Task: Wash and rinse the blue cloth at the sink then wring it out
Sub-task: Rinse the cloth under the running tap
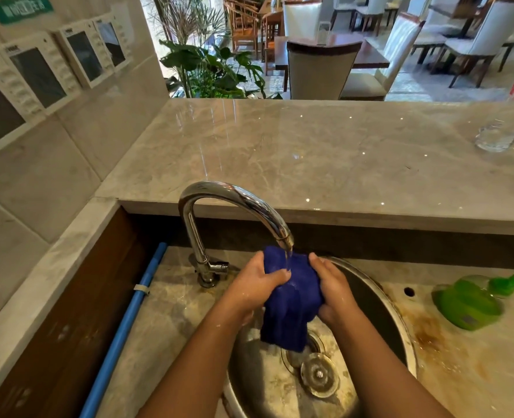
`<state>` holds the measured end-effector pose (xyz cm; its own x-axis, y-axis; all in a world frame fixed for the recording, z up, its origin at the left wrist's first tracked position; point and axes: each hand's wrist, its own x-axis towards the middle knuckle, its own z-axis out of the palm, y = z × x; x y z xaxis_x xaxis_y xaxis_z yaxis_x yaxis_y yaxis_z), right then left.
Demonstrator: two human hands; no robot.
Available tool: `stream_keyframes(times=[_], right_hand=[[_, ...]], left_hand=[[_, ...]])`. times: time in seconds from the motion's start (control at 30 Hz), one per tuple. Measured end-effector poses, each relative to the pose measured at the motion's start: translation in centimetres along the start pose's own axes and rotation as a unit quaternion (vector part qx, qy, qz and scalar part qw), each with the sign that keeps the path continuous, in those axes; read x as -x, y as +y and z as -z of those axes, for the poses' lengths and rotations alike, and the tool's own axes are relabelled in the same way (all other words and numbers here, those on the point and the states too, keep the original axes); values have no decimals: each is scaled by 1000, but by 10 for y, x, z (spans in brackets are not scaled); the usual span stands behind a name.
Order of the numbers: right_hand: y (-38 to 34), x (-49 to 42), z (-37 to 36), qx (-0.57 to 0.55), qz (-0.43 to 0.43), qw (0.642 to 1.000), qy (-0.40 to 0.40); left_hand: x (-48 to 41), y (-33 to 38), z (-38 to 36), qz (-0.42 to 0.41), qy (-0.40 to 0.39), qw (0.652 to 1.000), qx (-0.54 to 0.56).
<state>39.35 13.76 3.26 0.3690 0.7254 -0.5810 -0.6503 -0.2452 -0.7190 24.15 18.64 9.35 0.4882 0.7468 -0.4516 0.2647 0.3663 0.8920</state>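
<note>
The blue cloth (291, 300) is bunched up and wet, held over the round steel sink (397, 324). My left hand (255, 285) grips its left side and my right hand (334, 289) grips its right side. Water runs from the spout of the chrome tap (219, 206) straight onto the top of the cloth. The cloth's lower end hangs down toward the drain (316, 342). A loose metal drain strainer (319, 374) lies in the basin just below.
A green soap bottle (469, 300) lies on its side on the stained counter right of the sink. A blue pipe (123, 333) runs along the left. A raised marble ledge (310, 152) behind the tap carries a glass dish (495, 138).
</note>
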Motion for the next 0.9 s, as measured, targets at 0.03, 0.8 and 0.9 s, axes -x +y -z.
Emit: stream_keyframes(times=[0.03, 0.8, 0.9], right_hand=[[1, 2, 1, -33, -10, 999, -5], [2, 22, 24, -68, -76, 963, -250], [-13, 30, 25, 12, -71, 961, -267]], left_hand=[[0, 2, -2, -10, 14, 999, -40], [-2, -10, 19, -79, 67, 994, -36], [0, -19, 23, -30, 61, 996, 55]])
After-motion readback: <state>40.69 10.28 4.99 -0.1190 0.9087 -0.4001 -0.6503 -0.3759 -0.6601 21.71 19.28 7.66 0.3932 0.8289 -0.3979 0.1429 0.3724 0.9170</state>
